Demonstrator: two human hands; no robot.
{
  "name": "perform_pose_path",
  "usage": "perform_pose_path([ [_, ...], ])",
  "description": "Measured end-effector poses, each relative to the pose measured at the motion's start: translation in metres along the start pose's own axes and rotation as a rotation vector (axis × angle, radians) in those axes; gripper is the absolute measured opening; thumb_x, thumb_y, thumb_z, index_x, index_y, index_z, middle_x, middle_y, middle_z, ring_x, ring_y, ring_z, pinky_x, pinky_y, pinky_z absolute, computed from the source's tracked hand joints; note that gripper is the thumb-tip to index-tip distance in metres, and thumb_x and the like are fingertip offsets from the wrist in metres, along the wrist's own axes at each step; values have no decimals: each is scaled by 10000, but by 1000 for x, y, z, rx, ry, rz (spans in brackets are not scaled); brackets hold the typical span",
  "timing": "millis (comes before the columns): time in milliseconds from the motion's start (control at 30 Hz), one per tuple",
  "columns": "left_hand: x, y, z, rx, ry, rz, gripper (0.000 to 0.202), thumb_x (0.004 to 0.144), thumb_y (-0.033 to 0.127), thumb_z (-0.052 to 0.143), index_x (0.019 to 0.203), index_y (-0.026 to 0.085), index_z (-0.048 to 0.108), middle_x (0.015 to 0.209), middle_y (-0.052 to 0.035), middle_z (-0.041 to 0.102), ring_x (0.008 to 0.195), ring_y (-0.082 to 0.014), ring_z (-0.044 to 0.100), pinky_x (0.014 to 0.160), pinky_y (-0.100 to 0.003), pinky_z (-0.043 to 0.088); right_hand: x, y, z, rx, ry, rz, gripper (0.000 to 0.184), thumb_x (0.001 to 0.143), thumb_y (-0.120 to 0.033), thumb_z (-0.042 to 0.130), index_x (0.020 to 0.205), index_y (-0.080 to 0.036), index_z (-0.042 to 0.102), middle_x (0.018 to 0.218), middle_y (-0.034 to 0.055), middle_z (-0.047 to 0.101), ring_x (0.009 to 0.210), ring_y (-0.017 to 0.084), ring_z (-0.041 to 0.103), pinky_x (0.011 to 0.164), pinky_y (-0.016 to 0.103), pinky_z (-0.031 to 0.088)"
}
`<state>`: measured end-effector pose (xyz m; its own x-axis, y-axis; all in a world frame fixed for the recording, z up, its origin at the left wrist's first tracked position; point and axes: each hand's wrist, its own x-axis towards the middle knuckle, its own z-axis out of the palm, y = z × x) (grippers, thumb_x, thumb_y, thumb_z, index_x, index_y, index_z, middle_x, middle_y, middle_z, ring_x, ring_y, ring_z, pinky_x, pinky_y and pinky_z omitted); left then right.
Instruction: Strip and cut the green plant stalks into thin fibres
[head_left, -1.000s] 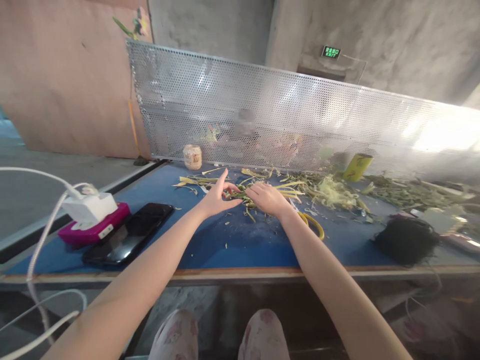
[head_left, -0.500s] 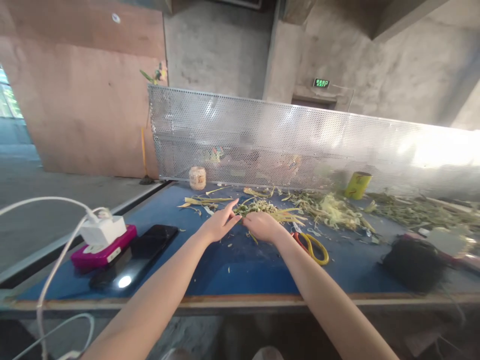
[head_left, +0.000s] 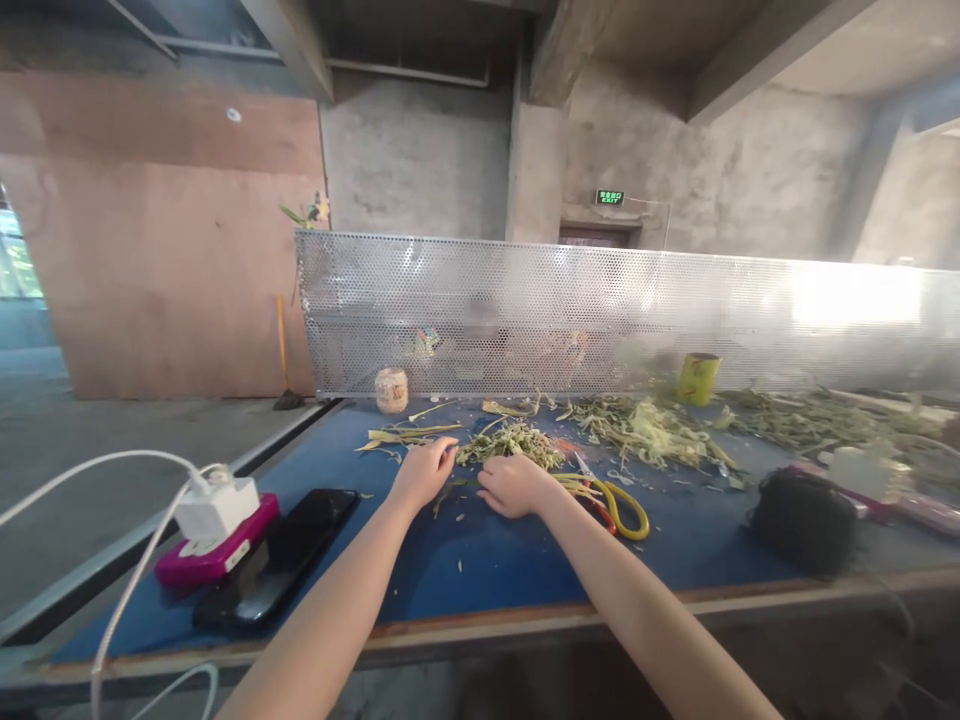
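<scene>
Yellow-green dried stalks point(head_left: 581, 487) lie low over the blue tabletop point(head_left: 420, 590), in your grasp and a little right of the middle. Their long axis runs roughly from 9 to 3 o'clock, with the pale ends pointing out past your wrist toward 3. A thin, darker strand point(head_left: 463, 484) shows on the 9 o'clock side, across the gap between your two hands.

Your right hand point(head_left: 517, 485) is palm down, fingers curled in around the stalks, its forearm coming up from 5 o'clock. Your left hand point(head_left: 426, 470) is half curled, fingertips toward 2, its forearm rising from 7; you can't tell from this view whether it grips anything.

Measured from your hands, a leafy dried heap point(head_left: 514, 440) sits just beyond at 1 o'clock. Scissors with yellow and red handles point(head_left: 613, 506) lie near your right wrist, just past 3. Loose yellow stems point(head_left: 409, 435) are at 10, a pale jar point(head_left: 391, 390) at 11, a tangled pile point(head_left: 652, 432) between 2 and 3, and a yellow cylinder point(head_left: 699, 378) at 2. A black phone point(head_left: 277, 555) rests at 8, beside a magenta power strip point(head_left: 217, 556). Perforated metal screening point(head_left: 525, 330) stands upright at 12.
</scene>
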<state>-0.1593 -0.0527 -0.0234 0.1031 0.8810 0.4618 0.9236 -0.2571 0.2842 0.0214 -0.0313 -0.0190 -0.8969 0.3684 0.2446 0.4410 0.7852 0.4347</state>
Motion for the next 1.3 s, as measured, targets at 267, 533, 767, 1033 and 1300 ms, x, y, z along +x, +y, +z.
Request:
perform_pose_path([
  [267,25,-28,-13,234,-26,-163,411,790,215,382,1190,120,383,759,-62,664,749,-191,605,681,-272,398,0,3,5,-27,115,40,346,869,-290,279,824,-126,580,794,88,593,747,185,546,570,278,390],
  [533,58,-71,-24,444,-87,-219,463,771,144,369,1232,114,348,989,-163,620,970,-271,548,798,-378,368,-4,17,9,-47,218,133,287,862,-263,335,801,-126,579,797,88,587,772,189,520,652,306,389],
  [767,89,-68,10,492,-171,-160,484,783,106,331,1263,161,318,1022,-128,626,995,-215,551,809,-331,372,-4,21,11,-70,238,143,233,843,-244,380,796,-138,582,798,88,589,764,186,514,656,310,390],
  [1033,110,-58,25,572,-311,-100,666,665,-35,393,1293,162,298,981,-165,646,970,-251,575,835,-380,354,-4,26,11,-62,281,142,190,816,-235,416,754,-143,571,769,69,577,733,192,512,641,313,388],
  [1300,119,-58,25,524,-339,-203,692,629,24,451,1292,85,261,1079,-241,579,966,-295,571,730,-356,422,-8,30,8,-57,256,212,192,816,-223,397,770,-151,569,796,77,573,757,193,500,649,316,381],
])
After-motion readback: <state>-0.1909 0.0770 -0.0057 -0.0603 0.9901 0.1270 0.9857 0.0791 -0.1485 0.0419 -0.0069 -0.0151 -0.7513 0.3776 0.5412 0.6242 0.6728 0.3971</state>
